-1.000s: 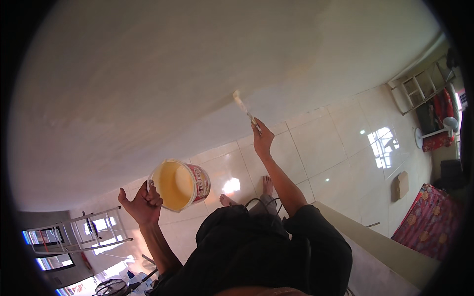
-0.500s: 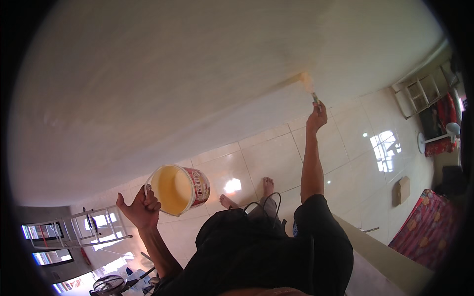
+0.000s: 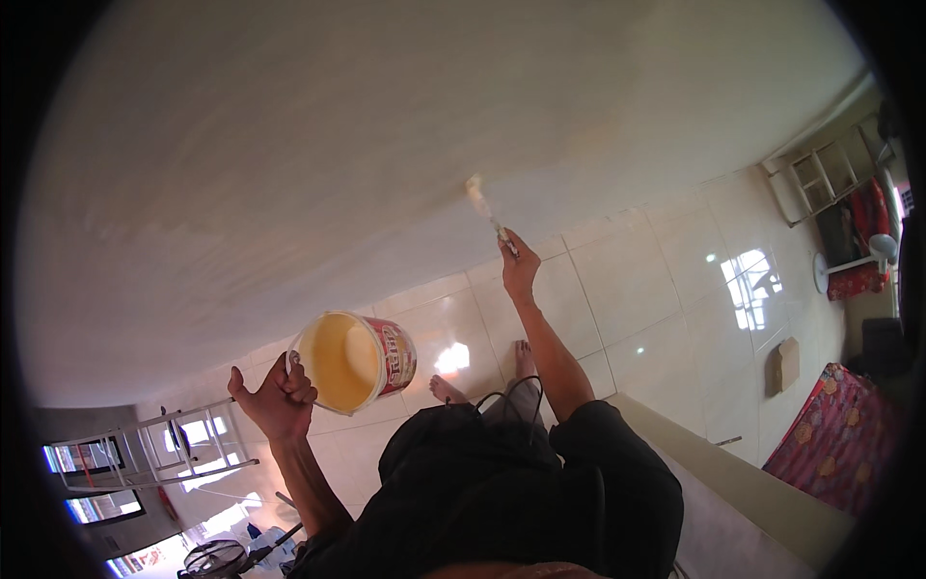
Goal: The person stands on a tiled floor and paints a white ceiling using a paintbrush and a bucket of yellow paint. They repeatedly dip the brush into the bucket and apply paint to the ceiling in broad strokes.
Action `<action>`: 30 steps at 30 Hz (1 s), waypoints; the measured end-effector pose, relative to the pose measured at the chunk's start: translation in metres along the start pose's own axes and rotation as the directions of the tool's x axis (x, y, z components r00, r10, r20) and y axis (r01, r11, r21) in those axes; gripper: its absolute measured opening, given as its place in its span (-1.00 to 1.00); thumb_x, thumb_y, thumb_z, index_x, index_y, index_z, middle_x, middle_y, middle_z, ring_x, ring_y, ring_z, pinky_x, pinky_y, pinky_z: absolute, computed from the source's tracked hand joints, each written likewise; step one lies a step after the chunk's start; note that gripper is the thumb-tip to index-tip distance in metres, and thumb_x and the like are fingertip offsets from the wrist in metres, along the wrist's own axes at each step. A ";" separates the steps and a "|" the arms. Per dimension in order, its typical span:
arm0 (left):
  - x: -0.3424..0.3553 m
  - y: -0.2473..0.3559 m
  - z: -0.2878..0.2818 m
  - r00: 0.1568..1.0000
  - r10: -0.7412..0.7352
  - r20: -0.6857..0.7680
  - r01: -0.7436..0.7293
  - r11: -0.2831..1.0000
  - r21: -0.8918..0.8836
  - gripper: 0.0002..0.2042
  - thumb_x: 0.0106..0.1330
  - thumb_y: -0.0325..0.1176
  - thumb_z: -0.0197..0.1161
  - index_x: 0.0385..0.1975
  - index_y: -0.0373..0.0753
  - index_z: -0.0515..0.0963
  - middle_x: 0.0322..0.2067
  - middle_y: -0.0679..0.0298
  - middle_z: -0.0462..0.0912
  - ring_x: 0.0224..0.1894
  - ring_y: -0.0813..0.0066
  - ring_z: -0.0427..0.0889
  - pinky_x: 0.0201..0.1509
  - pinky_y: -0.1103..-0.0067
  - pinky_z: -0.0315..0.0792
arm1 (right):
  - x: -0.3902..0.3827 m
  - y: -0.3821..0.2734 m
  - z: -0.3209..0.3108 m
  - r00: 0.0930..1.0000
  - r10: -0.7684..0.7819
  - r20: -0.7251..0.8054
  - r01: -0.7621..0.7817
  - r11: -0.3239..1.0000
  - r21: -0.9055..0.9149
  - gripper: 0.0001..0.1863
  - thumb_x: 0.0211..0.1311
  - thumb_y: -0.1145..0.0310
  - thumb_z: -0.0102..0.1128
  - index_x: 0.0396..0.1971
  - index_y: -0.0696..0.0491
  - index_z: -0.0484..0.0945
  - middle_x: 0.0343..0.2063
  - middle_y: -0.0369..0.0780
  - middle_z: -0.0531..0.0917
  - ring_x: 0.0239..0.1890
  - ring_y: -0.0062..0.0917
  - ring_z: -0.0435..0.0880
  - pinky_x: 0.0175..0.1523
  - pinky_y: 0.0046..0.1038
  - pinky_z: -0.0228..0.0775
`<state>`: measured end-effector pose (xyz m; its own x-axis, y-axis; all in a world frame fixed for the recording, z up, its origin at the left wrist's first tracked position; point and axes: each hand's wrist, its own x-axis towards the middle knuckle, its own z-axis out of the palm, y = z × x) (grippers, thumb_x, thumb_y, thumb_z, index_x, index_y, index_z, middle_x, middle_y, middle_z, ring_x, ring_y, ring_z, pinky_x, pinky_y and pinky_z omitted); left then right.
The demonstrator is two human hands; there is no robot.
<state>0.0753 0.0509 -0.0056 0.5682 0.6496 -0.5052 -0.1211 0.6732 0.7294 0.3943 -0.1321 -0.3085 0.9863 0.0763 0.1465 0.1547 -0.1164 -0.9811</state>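
At lower left, my left hand (image 3: 282, 403) has its fingers curled on the handle of a white-and-red bucket (image 3: 347, 359) with creamy yellow contents, thumb sticking out. In the centre, my right hand (image 3: 519, 259) grips a paintbrush (image 3: 487, 207) by its handle; the cream-coated, blurred bristles lie against the pale wall (image 3: 405, 116) that fills the upper view. A faint darker streak shows around the bristles.
My bare feet stand on glossy tiles (image 3: 637, 299). A metal ladder (image 3: 149, 446) and black fan (image 3: 217, 560) are at left. At right are another ladder (image 3: 820, 174), white stand (image 3: 880, 249), patterned red mat (image 3: 834, 434), tan flat piece (image 3: 783, 362) and a ledge (image 3: 748, 492) beside me.
My right hand and brush moved rightward and up along the wall, then came back left and down near where they were. My left hand and the bucket have barely moved.
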 end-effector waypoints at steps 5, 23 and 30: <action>-0.002 -0.003 0.007 0.999 0.033 -0.036 -0.032 0.999 0.016 -0.18 0.12 0.47 -0.26 -0.34 -0.37 0.43 -0.68 0.47 0.06 -0.66 0.67 -0.04 -0.57 0.67 -0.14 | 0.040 0.000 -0.035 0.983 -0.082 0.165 0.088 0.996 -0.030 -0.78 0.23 0.46 0.25 -0.14 0.16 0.63 -0.40 -0.26 0.69 -0.38 -0.72 0.53 -0.24 -0.65 0.39; 0.000 0.000 -0.004 1.000 0.008 0.026 -0.007 1.000 -0.027 -0.22 0.14 0.46 -0.28 -0.40 -0.32 0.40 -0.67 0.48 0.02 -0.65 0.65 -0.08 -0.56 0.65 -0.16 | 0.124 0.026 -0.072 0.849 -0.048 -0.526 -0.003 0.995 -0.095 -0.71 0.23 0.38 0.17 -0.12 0.23 0.59 -0.43 -0.13 0.71 -0.39 -0.37 0.66 -0.20 -0.38 0.42; 0.007 -0.012 -0.030 0.987 0.020 0.158 -0.008 0.997 -0.073 -0.24 0.17 0.41 -0.27 -0.26 -0.34 0.38 -0.64 0.48 0.10 -0.63 0.67 0.00 -0.55 0.66 -0.06 | -0.016 -0.030 0.037 0.993 -0.018 -0.120 -0.008 0.978 -0.207 -0.66 0.21 0.39 0.23 -0.05 0.23 0.57 -0.41 -0.04 0.68 -0.44 -0.33 0.63 -0.28 -0.35 0.41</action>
<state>0.0560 0.0582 -0.0317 0.6873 0.5985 -0.4115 -0.1846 0.6919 0.6979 0.3715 -0.0930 -0.2865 0.9832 -0.0412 0.1780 0.1558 -0.3195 -0.9347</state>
